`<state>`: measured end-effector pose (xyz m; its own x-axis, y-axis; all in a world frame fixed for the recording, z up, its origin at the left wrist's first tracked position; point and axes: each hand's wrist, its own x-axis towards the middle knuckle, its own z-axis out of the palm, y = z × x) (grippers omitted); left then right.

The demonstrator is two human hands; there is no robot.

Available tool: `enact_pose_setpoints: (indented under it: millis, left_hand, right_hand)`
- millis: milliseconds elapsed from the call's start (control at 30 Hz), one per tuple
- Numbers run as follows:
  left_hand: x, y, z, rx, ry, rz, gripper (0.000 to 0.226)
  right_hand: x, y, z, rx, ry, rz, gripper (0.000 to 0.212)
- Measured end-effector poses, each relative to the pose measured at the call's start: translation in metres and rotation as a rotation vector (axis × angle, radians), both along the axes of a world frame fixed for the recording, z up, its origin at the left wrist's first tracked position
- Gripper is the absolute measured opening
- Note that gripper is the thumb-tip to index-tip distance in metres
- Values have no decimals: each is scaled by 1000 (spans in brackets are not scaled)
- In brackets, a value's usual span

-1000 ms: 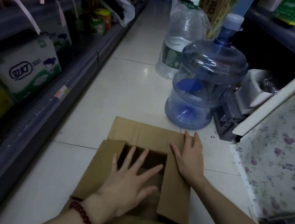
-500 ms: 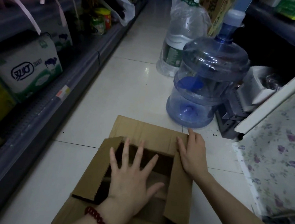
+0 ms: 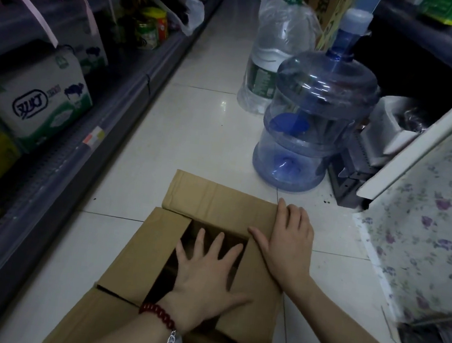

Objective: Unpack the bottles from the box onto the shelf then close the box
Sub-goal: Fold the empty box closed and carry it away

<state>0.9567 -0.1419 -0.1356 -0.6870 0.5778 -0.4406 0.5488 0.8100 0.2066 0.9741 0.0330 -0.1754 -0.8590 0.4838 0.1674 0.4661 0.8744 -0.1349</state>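
Observation:
A brown cardboard box [image 3: 216, 198] lies on the white tiled floor in front of me. Its side flaps are folded inward and a dark gap shows between them. My left hand [image 3: 204, 276], with a red bead bracelet on the wrist, lies flat with fingers spread over that gap. My right hand [image 3: 287, 240] presses flat on the right flap near the box's far right corner. No bottles show inside the box. The grey shelf [image 3: 59, 163] runs along the left side of the aisle.
A big blue water jug [image 3: 315, 119] stands just beyond the box, with a bagged clear jug [image 3: 274, 58] behind it. Tissue packs [image 3: 39, 96] and jars [image 3: 151, 27] fill the left shelf. A floral-covered panel [image 3: 433, 217] and a dark low unit stand on the right.
The flaps have come further inward, narrowing the gap. My left hand has slid to the right over the opening; my right hand stays pressed on the right flap.

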Motion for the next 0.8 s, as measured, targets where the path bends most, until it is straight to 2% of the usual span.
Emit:
enact_pose_setpoints:
  millis: [100,267,367,467,567,667,733,800]
  left_hand:
    - [-1,-1,-9,-53,23,-10,92]
    - [-8,-1,-13,-32,55,13,88]
    - [-10,-3,-10,17,97,19,78]
    - [-15,-13,2,142,171,-10,64]
    - [-26,-38,15,342,327,-23,53]
    - [-47,-71,21,440,379,-4,65]
    - [-67,-92,13,406,369,-33,71]
    - [-80,-108,5,329,239,-43,89]
  right_hand:
    - [2,2,12,-1,102,62,72]
    - [25,-3,25,44,399,255,35]
    - [38,-8,14,25,422,375,23]
    - [33,-6,6,2,389,386,27]
    - [25,-8,5,-158,248,384,43]
    - [25,-7,0,-364,1,442,75]
    - [23,-4,-3,-453,-99,448,79]
    - [23,-2,-4,-514,-152,433,80]
